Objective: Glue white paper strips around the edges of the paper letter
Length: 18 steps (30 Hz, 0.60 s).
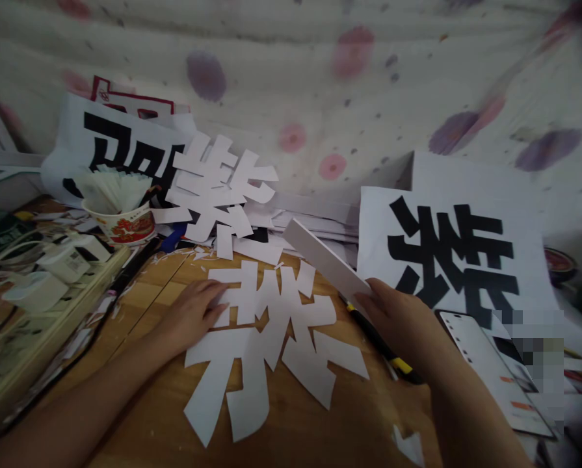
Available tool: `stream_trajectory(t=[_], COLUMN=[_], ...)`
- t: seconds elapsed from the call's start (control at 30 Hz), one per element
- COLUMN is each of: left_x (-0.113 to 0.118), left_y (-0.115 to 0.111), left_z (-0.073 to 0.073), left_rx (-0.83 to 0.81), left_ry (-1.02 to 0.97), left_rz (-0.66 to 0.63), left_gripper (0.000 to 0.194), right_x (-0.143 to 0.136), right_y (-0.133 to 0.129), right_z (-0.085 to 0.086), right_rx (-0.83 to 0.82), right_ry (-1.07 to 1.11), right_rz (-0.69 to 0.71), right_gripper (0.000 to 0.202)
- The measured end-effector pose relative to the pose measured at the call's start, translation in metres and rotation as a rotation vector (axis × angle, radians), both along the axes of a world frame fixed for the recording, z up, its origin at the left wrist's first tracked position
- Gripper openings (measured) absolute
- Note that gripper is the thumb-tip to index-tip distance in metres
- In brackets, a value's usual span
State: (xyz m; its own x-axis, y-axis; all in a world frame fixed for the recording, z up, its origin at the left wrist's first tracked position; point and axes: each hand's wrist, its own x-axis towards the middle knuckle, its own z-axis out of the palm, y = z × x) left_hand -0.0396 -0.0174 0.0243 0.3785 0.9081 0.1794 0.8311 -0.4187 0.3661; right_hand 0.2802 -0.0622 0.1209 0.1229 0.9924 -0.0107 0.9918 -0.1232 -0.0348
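A large white cut-out character [271, 312] lies flat on the wooden table [144, 416]. My left hand [193, 315] rests at its upper left edge, fingers curled and touching the white piece. Raised over the table's right part, my right hand [398, 318] grips one end of a long white strip [322, 253], which slants up and to the left. Below that hand lies a black and yellow cutter [378, 341]. Behind the flat piece, another white cut-out character [217, 182] leans upright.
At the left are a power strip [51, 331] with white chargers and a paper bowl [125, 224] full of pale strips. A printed sheet [417, 247] and a phone [495, 370] are at the right. Paper scraps and a flowered curtain [291, 84] are also visible.
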Motion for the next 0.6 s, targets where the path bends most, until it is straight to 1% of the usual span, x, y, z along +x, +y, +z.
stream_trajectory(t=[0.13,0.23,0.37,0.47,0.6], left_x=[-0.008,-0.004,0.006,0.011,0.009], left_y=[0.011,0.012,0.004,-0.003,-0.006], left_z=[-0.007,-0.01,-0.003,0.003,0.008], left_rx=[0.01,0.051,0.04,0.003,-0.027], left_ry=[-0.102,-0.101,-0.055,-0.036,-0.007], left_rz=[-0.043,-0.013,0.018,0.059,0.055], left_gripper=[0.033,0.035,0.043,0.038,0.034], right_x=[0.0,0.0,-0.004,-0.011,-0.024], right_y=[0.003,0.003,0.002,0.001,0.002], right_z=[-0.001,-0.002,-0.002,-0.006,-0.018], right_rx=[-0.007,0.007,0.012,-0.016,0.004], right_ry=[0.002,0.011,0.033,0.056,0.154], right_rz=[-0.017,-0.009,-0.016,-0.024,0.032], right_gripper=[0.018,0.018,0.017,0.019,0.028])
